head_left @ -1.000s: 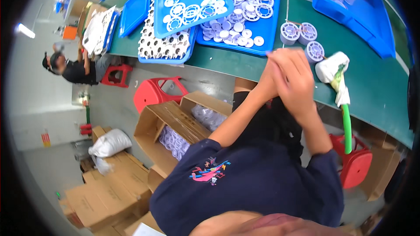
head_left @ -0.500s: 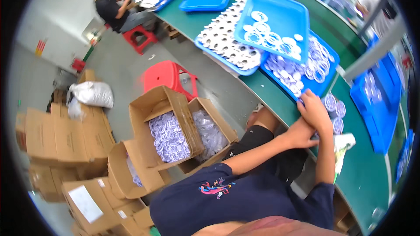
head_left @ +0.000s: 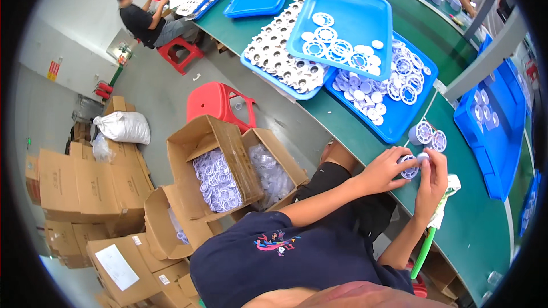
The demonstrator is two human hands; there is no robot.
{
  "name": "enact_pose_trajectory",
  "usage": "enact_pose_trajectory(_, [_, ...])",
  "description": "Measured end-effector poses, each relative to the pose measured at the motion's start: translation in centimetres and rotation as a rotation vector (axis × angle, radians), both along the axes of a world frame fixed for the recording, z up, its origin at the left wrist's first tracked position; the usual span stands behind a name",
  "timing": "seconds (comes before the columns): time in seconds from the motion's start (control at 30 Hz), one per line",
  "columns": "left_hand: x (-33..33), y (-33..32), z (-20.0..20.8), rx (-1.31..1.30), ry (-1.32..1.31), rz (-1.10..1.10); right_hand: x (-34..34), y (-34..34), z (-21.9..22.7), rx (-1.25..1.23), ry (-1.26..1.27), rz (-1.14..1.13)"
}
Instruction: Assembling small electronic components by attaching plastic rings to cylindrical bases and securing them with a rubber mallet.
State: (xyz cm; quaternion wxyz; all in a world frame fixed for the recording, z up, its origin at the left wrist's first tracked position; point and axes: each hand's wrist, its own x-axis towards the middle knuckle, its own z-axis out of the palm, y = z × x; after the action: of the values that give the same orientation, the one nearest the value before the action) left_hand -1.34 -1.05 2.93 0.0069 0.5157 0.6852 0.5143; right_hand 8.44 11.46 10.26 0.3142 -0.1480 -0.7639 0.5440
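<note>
Over the near edge of the green table, my left hand [head_left: 383, 169] grips a round white-and-lilac piece [head_left: 408, 166] with a spoked face between thumb and fingers. Close beside it, my right hand [head_left: 432, 181] pinches a small white disc [head_left: 422, 158] at its fingertips. Two similar round pieces, one of them the nearer-left piece [head_left: 421, 133], stand on the table just beyond my hands. Farther off, a blue tray [head_left: 394, 128] holds many white rings and small discs. A second blue tray [head_left: 348, 5] with some rings and discs rests partly on top of it.
A tray of white parts with dark holes [head_left: 288, 51] lies left of these. A white-and-green packet [head_left: 445, 202] sits by my right wrist. A metal post [head_left: 485, 68] and a blue bin [head_left: 494, 131] stand right. Open cartons [head_left: 228, 154] and a red stool [head_left: 214, 102] are left.
My right hand has come back from the near corner of the loaded tray and now holds a small disc. My left hand now shows a round piece in its grip. The view has shifted slightly.
</note>
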Motion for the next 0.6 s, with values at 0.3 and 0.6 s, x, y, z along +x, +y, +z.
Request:
enact_pose_trajectory(0.3, [-0.6, -0.2, 0.6, -0.024, 0.076, -0.076, 6.5, -2.6, -4.1, -0.279, -0.171, -0.222])
enact_pose_trajectory(0.6, [0.2, 1.0, -0.2, -0.021, 0.122, -0.048, 5.1, -2.9, -5.7, 0.085, -0.151, -0.343])
